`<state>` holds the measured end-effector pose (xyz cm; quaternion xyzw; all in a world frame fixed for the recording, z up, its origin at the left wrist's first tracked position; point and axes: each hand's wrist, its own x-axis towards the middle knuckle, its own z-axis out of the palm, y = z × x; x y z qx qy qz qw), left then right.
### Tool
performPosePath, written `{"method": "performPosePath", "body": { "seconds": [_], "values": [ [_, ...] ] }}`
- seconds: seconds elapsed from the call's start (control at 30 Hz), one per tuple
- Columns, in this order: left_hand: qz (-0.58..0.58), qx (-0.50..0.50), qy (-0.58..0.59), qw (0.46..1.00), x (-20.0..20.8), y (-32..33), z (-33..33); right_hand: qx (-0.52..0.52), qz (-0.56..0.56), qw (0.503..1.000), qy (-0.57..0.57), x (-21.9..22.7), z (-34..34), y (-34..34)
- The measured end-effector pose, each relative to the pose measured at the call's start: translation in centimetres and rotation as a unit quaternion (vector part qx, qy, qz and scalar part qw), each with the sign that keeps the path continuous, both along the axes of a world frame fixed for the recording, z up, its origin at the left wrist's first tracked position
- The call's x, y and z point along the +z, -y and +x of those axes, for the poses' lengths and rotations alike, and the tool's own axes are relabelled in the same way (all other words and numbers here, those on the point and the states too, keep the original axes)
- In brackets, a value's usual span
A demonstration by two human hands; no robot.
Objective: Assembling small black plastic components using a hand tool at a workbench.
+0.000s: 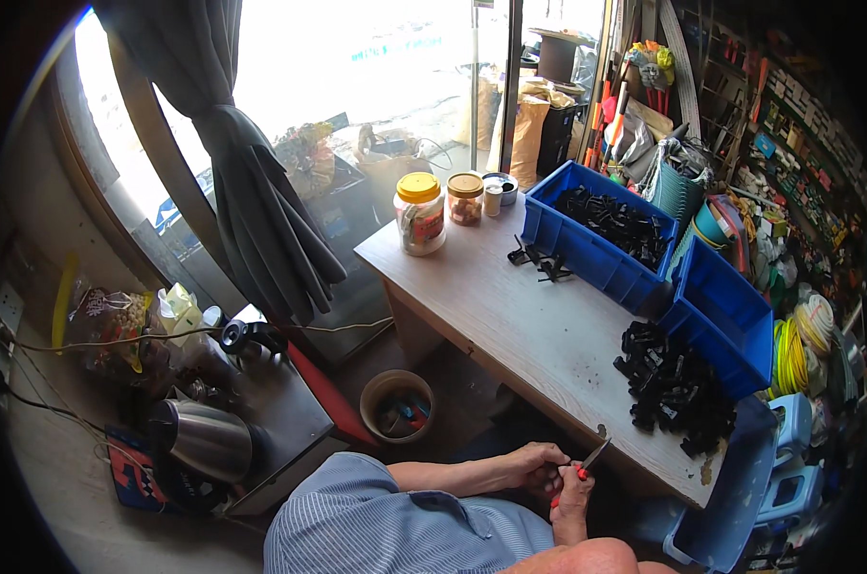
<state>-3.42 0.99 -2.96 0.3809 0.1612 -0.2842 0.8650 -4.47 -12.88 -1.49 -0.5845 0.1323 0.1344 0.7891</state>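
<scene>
Beside the tabletop [510, 316], red-handled scissors [596, 452] gripped by right fingers [574, 487] are best angled off left fingers [545, 452], whose hold cannot be told.

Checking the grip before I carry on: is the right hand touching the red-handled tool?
Touching. The head view shows the right hand closed around the red-handled tool, its red part against the skin and its blade jutting out beyond.
</scene>
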Motion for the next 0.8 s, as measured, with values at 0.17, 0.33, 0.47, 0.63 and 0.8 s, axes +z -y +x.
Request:
{"method": "performPosePath", "body": {
  "seconds": [0.17, 0.33, 0.47, 0.63, 0.8],
  "values": [
    [0.004, -0.015, -0.050, 0.999, -0.6, 0.4, 0.2, 0.003, -0.008, 1.000, -0.002, -0.7, -0.2, 0.0],
    [0.052, -0.019, -0.095, 0.994, -1.4, 1.4, 0.6, -0.019, -0.053, 0.998, -0.035, -1.2, -0.6, -0.1],
    [0.043, -0.041, -0.132, 0.989, -1.9, 1.1, 0.0, 0.018, -0.108, 0.993, -0.050, -1.4, -1.1, 0.2],
    [0.052, -0.023, -0.136, 0.989, -1.2, 1.3, -0.1, 0.019, -0.134, 0.989, -0.064, -0.8, -1.3, 0.0],
    [0.032, -0.042, -0.014, 0.999, -0.5, -0.1, 0.0, -0.015, -0.091, 0.996, -0.005, 0.4, -1.0, -0.6]
  ]
}}
